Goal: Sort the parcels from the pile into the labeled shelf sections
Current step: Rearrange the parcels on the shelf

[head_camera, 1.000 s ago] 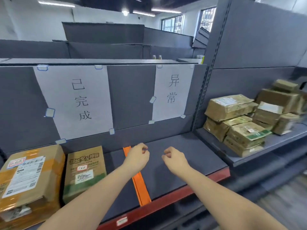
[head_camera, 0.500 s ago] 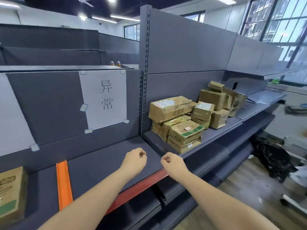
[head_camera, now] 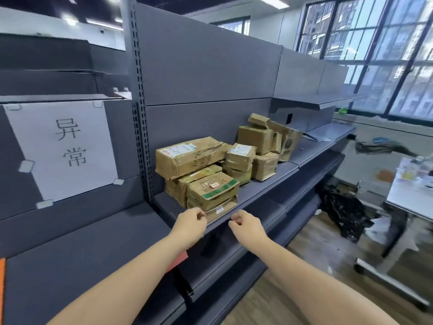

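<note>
Item: parcel pile [head_camera: 218,165]. Your left hand [head_camera: 189,222] and right hand [head_camera: 246,225] are hovering, loosely curled, holding nothing (be taking the near parcel [head_camera: 212,191] first).

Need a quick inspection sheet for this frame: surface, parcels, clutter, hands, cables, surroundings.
Surface: grey shelf deck carries the pile; the lower deck to its left shows bare grey.
Job's things: parcel pile of taped cardboard boxes, stacked unevenly; a long box lies on top at the left. Paper sign is taped to the left section's back panel.
Clutter: black plastic bag lies on the floor.
Hands: left hand and right hand are loosely curled, holding nothing, just short of the pile.
Cables: nothing seen.
Surroundings: large windows; white table at right.
</note>
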{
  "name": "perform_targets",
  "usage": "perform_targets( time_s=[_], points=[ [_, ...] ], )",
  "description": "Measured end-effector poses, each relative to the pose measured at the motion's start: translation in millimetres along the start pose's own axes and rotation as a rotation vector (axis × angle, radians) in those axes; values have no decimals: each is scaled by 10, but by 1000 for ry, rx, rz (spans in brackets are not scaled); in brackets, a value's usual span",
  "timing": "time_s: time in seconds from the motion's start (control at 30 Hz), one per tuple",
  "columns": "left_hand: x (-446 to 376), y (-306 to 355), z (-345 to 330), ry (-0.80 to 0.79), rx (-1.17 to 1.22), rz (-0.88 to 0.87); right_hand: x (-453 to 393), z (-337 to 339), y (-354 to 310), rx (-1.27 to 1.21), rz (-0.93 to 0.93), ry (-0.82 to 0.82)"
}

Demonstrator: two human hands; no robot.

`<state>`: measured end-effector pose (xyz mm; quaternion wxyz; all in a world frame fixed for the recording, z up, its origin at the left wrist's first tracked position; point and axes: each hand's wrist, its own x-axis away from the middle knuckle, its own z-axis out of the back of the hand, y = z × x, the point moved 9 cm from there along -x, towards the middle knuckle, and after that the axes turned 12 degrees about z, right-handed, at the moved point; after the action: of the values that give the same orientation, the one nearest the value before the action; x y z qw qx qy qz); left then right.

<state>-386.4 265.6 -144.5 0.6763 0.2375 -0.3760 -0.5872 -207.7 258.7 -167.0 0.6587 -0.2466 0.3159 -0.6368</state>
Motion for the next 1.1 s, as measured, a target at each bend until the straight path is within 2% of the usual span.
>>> perform_targets(
  time_s=[0.33, 0.73, 1.1],
  points=[
    [-639, 585, -592, -126, -6, -73, -334, 453, 649, -3, -124, 107],
    [-1579, 1359, -771, -184, -63, -201, -1186, 1031, 826, 29, -168, 233],
    [-2192, 1895, -1209, -175, -59, -194, -1836, 1446, 1226, 42, -155, 211]
  ],
)
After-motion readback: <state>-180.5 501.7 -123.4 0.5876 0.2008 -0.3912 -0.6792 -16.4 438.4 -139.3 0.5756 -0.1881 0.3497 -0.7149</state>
